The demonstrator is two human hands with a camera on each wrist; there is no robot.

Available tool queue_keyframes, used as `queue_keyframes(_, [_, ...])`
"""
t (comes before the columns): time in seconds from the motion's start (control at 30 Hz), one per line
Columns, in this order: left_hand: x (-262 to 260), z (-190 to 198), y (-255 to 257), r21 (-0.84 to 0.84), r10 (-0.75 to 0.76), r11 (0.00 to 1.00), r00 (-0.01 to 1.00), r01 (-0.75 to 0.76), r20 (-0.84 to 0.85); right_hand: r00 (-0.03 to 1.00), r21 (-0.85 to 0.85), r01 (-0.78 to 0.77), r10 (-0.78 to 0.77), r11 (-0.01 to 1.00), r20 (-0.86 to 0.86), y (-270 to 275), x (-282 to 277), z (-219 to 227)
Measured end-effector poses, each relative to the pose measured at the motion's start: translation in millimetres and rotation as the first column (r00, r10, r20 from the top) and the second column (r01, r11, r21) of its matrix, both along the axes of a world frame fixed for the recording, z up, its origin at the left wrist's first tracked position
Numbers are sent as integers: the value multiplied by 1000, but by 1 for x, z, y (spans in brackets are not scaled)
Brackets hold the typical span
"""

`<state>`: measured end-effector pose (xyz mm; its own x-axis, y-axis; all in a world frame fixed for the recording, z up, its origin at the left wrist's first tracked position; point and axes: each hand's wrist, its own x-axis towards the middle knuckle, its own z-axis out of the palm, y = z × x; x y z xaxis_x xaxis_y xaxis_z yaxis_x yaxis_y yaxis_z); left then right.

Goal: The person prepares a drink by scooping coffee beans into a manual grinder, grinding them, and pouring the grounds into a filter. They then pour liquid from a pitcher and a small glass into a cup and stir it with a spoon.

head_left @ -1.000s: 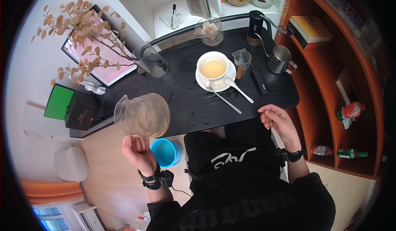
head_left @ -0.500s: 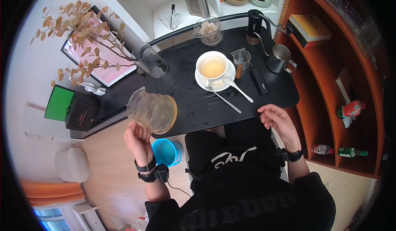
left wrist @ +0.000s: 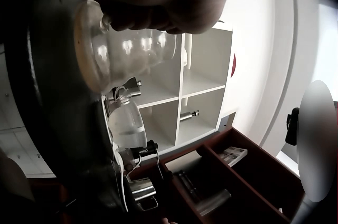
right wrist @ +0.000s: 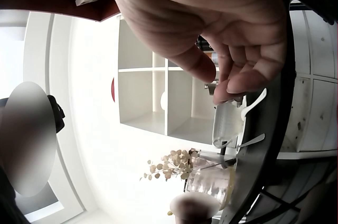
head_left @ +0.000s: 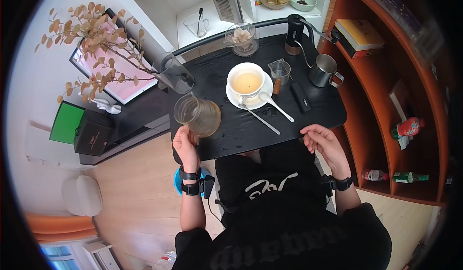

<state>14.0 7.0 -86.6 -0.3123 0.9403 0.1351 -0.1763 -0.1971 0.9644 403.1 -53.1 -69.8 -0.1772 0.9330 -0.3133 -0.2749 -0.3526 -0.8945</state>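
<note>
My left hand (head_left: 186,147) grips a clear glass pitcher (head_left: 206,119) by its handle side, over the front left of the black table (head_left: 234,142). Amber liquid sits low in the pitcher; in the left wrist view its base is close to the tabletop. My right hand (head_left: 325,144) hovers by the front right edge, fingers loosely curled around nothing. Between the hands a white cup (head_left: 241,98) of pale yellow liquid stands on a white saucer (head_left: 233,97). A white spoon (head_left: 279,107) and a thin metal spoon (head_left: 263,120) lean on the saucer.
Behind the cup are a glass dripper (head_left: 242,45) with a used filter and a small glass jug (head_left: 281,71). A black grinder (head_left: 293,33), steel pitcher (head_left: 323,70) and black device (head_left: 301,97) stand or lie rightward. A glass vase (head_left: 173,72) with dry branches is at left.
The left hand has brought the glass pitcher rightward and up from beyond the table's left edge to over the tabletop, turning it more upright. The right hand has stayed put.
</note>
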Motion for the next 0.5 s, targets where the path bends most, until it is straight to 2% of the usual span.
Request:
queue_keyframes(0.23, [1,0,4,5,-97,995,993,98,-60,1000,10,4,-4,1000,6,2,1,3])
queue_keyframes(0.33, [-6,-1,2,-26,-141,990,987,139,-79,998,74,66,-67,995,19,7,7,6])
queue_keyframes(0.43, [-1,7,-6,27,86,996,927,-82,-365,973,184,211,-225,960,56,12,20,8])
queue_keyframes(0.5, [-13,-1,-15,72,202,979,860,-190,-468,931,277,289,-337,916,140,18,35,14])
